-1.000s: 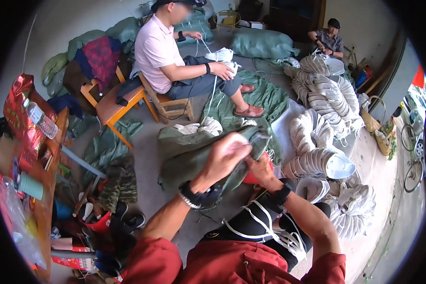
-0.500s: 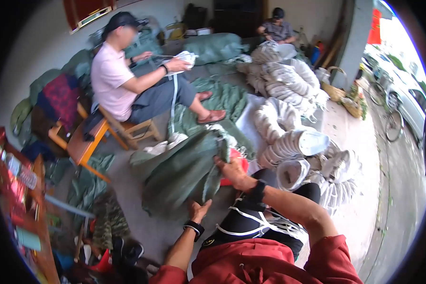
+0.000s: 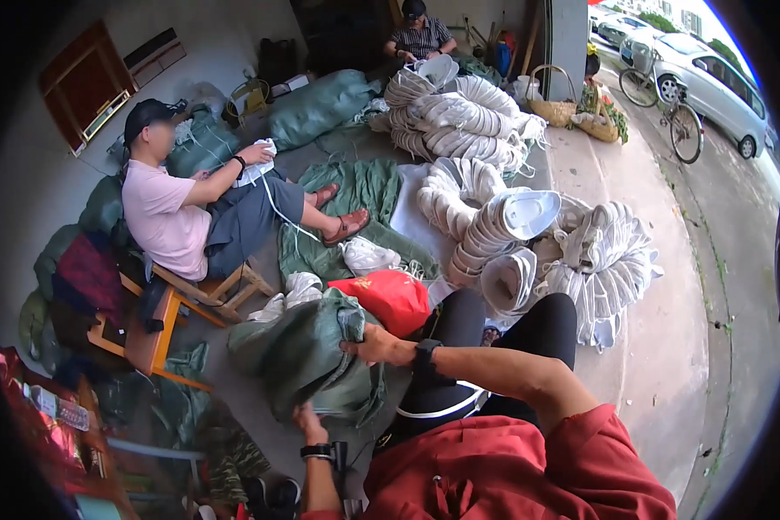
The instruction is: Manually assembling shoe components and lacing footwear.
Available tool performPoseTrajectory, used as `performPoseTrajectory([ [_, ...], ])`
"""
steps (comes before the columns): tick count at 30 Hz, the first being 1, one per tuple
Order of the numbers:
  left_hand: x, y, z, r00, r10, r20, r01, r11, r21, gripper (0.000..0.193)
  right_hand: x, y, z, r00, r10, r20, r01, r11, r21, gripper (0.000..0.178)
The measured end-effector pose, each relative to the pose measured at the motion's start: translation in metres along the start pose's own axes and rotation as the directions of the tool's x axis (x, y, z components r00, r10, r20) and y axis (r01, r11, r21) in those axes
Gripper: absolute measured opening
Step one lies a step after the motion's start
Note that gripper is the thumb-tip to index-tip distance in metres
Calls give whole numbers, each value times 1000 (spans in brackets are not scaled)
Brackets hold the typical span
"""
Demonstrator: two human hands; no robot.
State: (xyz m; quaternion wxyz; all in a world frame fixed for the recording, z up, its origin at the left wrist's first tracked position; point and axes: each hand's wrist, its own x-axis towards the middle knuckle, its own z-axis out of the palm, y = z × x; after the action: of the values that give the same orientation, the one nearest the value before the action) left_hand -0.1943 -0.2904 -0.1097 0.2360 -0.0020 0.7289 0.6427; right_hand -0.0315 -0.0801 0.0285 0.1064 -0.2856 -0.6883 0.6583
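A dark green woven sack [image 3: 308,364] bulges on the floor in front of my left knee. My right hand [image 3: 377,344] is closed on its gathered upper right side. Lower down, my left hand [image 3: 310,423] holds the sack's near edge, its fingertips partly hidden. Just beyond lies a red bag [image 3: 383,299], with a white bundle [image 3: 368,256] behind it. White cloth [image 3: 299,290] pokes out beyond the sack's far side. Across my dark-trousered thigh runs a white strip [image 3: 459,400].
Stacks of white, shoe-shaped pieces [image 3: 503,230] fill the floor ahead and to the right. On the left, a seated co-worker [image 3: 169,191] handles a white piece; another person [image 3: 420,39] sits at the back. An orange wooden chair [image 3: 169,325] stands left, and baskets [image 3: 553,108] near the pillar.
My view has shifted. The sack sits lower and nearer me, uncovering the red bag. Fewer white strips show on my lap. The seated co-worker's far hand has dropped toward the lap.
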Motion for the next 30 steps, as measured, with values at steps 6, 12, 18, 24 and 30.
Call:
performPoseTrajectory([
  [6, 12, 211, -110, 565, 820, 88, -825, 561, 70, 26, -7, -39, 41, 934, -132, 332, 199, 964, -178, 61],
  [12, -69, 322, -69, 837, 547, -27, -510, 761, -400, 22, 8, -74, 82, 622, -782, -32, 762, 614, -206, 47],
  [18, -52, 370, -80, 870, 493, -13, -433, 752, -496, 23, -32, -109, 39, 711, -692, 127, 702, 709, -62, 48],
  [24, -38, 386, -100, 891, 453, -11, -395, 765, -509, 21, -11, -111, 34, 908, -125, 400, 329, 804, -496, 55],
  [30, -112, 355, 15, 739, 656, 151, -585, 737, -339, 12, -13, -55, 13, 924, -61, 378, 206, 912, -356, 53],
])
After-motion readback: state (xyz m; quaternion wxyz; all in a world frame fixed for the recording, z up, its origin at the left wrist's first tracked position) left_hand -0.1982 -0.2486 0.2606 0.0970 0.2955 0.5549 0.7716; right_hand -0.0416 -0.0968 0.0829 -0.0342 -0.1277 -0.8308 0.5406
